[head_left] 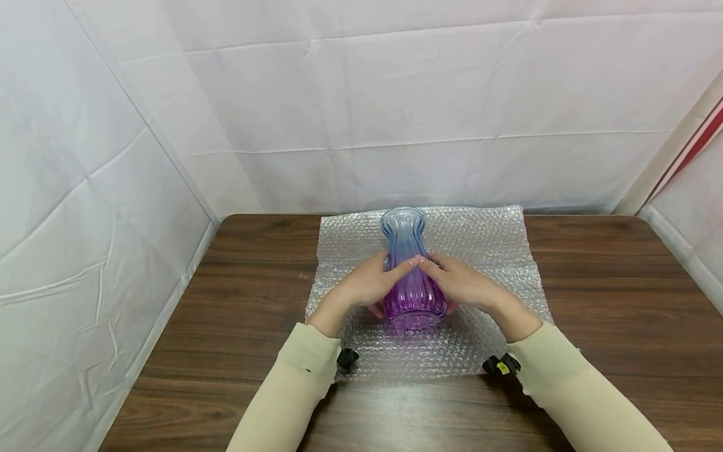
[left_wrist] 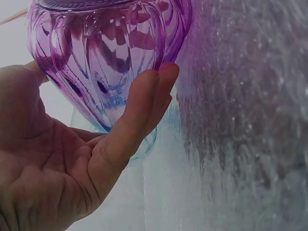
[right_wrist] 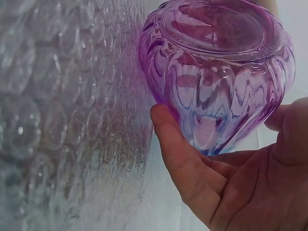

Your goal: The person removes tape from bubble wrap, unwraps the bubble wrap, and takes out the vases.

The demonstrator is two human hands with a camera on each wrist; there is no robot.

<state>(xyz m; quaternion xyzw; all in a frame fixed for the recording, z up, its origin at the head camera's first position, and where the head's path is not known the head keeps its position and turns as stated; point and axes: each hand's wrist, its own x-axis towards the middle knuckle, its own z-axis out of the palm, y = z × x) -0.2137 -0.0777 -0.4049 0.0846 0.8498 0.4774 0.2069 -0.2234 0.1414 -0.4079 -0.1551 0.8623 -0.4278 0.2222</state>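
Observation:
A ribbed glass vase (head_left: 415,295), blue at its flared neck and purple at its base, lies on its side over the bubble wrap (head_left: 491,251). Its mouth points away from me and its base faces me. My left hand (head_left: 367,282) grips it from the left and my right hand (head_left: 460,282) from the right, thumbs meeting on top. In the left wrist view, curled fingers (left_wrist: 139,101) reach round the purple glass. The right wrist view has fingers (right_wrist: 178,149) under the side of the vase, close to the wrap.
The bubble wrap is spread flat on a dark wooden table (head_left: 248,301), reaching its back edge. White cloth walls (head_left: 395,94) stand behind and at the sides. Small black devices (head_left: 347,359) sit at both wrists.

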